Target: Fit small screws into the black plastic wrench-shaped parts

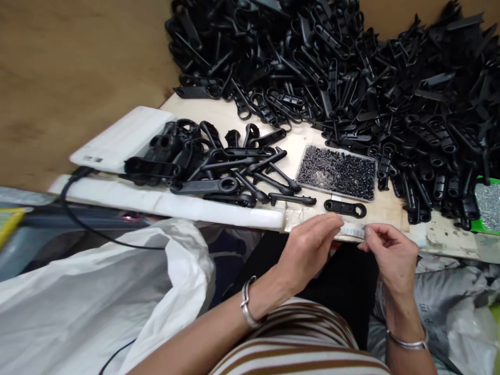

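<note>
My left hand (308, 252) is at the table's front edge, its fingers stretched out side by side and nothing visible in it. Its thumb is mostly hidden. To its right, the thumb and forefinger of my right hand (392, 255) are pinched together; a tiny dark bit shows at the tips, too small to name. Just beyond both hands a black plastic handle-like piece (345, 208) with a round hole at one end lies flat on the table. Behind it stands a shallow clear tray (375, 179) full of small black and grey parts.
A huge heap of black plastic pieces (332, 67) covers the back and right. A smaller pile (219, 161) lies at left, by a white box (117, 138) with a black cable (70, 203). White foam (175, 200) lines the front edge. A green tray (488, 208) holds small metal parts.
</note>
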Action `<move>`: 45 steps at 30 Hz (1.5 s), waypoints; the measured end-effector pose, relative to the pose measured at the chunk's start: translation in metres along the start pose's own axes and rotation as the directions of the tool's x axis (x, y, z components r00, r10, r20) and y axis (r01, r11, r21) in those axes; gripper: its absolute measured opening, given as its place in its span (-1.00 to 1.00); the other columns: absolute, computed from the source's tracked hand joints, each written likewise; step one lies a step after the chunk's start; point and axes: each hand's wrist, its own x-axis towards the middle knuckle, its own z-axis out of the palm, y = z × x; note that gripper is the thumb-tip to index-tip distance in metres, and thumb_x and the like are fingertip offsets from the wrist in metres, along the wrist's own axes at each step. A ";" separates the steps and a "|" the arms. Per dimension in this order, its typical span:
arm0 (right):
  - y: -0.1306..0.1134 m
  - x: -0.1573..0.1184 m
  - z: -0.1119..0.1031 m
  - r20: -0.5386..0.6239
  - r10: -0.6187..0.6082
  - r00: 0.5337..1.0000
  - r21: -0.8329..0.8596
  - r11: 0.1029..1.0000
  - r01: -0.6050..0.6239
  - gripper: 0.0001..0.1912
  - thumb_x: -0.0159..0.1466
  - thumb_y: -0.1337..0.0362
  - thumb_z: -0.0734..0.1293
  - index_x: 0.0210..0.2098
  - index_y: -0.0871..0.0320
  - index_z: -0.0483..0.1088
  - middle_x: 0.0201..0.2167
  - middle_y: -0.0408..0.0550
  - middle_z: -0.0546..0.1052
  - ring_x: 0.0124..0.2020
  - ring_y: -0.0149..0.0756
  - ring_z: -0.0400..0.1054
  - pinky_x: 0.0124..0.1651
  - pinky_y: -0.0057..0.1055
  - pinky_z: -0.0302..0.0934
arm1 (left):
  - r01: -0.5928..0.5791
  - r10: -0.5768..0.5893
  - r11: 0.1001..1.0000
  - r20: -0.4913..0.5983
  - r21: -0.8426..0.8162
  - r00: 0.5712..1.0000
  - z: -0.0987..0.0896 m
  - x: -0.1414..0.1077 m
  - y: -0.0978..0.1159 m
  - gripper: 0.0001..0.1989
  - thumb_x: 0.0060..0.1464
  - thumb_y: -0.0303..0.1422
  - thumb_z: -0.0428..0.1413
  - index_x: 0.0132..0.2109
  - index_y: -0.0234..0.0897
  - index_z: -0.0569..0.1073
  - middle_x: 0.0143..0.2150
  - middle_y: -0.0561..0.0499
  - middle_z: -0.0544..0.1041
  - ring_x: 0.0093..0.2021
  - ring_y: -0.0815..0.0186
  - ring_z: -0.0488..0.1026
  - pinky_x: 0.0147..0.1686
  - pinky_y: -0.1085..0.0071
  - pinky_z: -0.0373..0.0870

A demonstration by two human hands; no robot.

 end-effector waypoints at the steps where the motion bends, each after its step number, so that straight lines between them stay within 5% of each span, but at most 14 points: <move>1: 0.000 0.002 -0.001 -0.004 -0.001 1.000 0.000 1.000 0.001 -0.79 0.11 0.16 0.44 -0.40 0.20 0.50 -0.65 -0.15 0.48 -0.62 -0.37 0.38 -0.49 -0.48 0.30 | -0.144 0.150 0.977 -0.024 0.157 0.988 -0.002 0.003 -0.002 -0.84 0.21 -0.53 0.01 -0.17 -0.32 0.49 -0.14 -0.08 0.60 -0.16 0.30 0.53 -0.13 0.37 0.47; 4: -0.001 0.008 -0.003 -0.007 -0.016 1.000 -0.023 1.000 0.016 -0.78 0.11 0.15 0.43 -0.41 0.20 0.50 -0.65 -0.15 0.48 -0.62 -0.38 0.35 -0.50 -0.47 0.27 | -0.351 0.352 0.779 0.100 0.520 0.930 -0.004 0.017 -0.004 -0.81 0.23 -0.54 -0.04 -0.20 -0.35 0.48 -0.05 -0.14 0.57 -0.12 0.20 0.47 -0.18 0.28 0.42; 9: -0.003 0.014 -0.004 0.009 -0.048 0.999 -0.128 0.991 0.049 -0.78 0.10 0.15 0.41 -0.41 0.20 0.52 -0.64 -0.15 0.47 -0.61 -0.37 0.33 -0.50 -0.47 0.24 | -0.414 0.334 0.609 0.254 0.677 0.907 -0.003 0.030 -0.002 -0.77 0.27 -0.48 -0.07 -0.25 -0.35 0.48 -0.11 -0.12 0.57 -0.11 0.16 0.43 -0.19 0.26 0.31; 15: -0.007 0.022 -0.008 0.052 -0.131 0.990 -0.224 0.964 0.140 -0.81 0.11 0.17 0.38 -0.44 0.19 0.52 -0.59 -0.15 0.49 -0.59 -0.39 0.34 -0.46 -0.46 0.27 | -0.433 0.358 0.636 0.252 0.639 0.899 -0.001 0.020 -0.001 -0.79 0.27 -0.48 -0.05 -0.23 -0.34 0.48 -0.17 -0.07 0.54 -0.10 0.19 0.39 -0.05 0.24 0.25; 23: -0.008 0.027 -0.011 0.174 -0.221 0.960 -0.363 0.892 0.271 -0.82 0.16 0.20 0.34 -0.43 0.18 0.51 -0.62 -0.17 0.46 -0.60 -0.42 0.31 -0.49 -0.50 0.21 | -0.440 0.312 0.704 0.313 0.557 0.897 -0.002 0.019 -0.004 -0.78 0.27 -0.45 -0.05 -0.24 -0.38 0.48 -0.18 -0.13 0.49 -0.15 0.19 0.35 -0.13 0.29 0.35; 37: -0.023 0.031 -0.003 0.357 -0.465 0.810 -0.511 0.629 0.586 -0.88 0.17 0.40 0.28 -0.47 0.16 0.43 -0.57 -0.20 0.48 -0.57 -0.44 0.34 -0.41 -0.53 0.20 | -0.404 0.198 0.781 0.425 0.476 0.884 -0.006 0.019 -0.001 -0.86 0.23 -0.51 -0.03 -0.23 -0.40 0.43 -0.14 -0.15 0.42 -0.16 0.20 0.36 -0.23 0.37 0.45; 45: -0.025 0.024 0.003 0.432 -0.498 0.752 -0.624 0.436 0.648 -0.82 0.27 0.38 0.21 -0.43 0.16 0.41 -0.50 -0.08 0.50 -0.49 -0.34 0.38 -0.36 -0.44 0.20 | -0.407 0.210 0.786 0.418 0.466 0.884 -0.006 0.019 -0.003 -0.79 0.26 -0.53 -0.11 -0.25 -0.39 0.41 -0.13 -0.17 0.42 -0.15 0.22 0.37 -0.23 0.38 0.46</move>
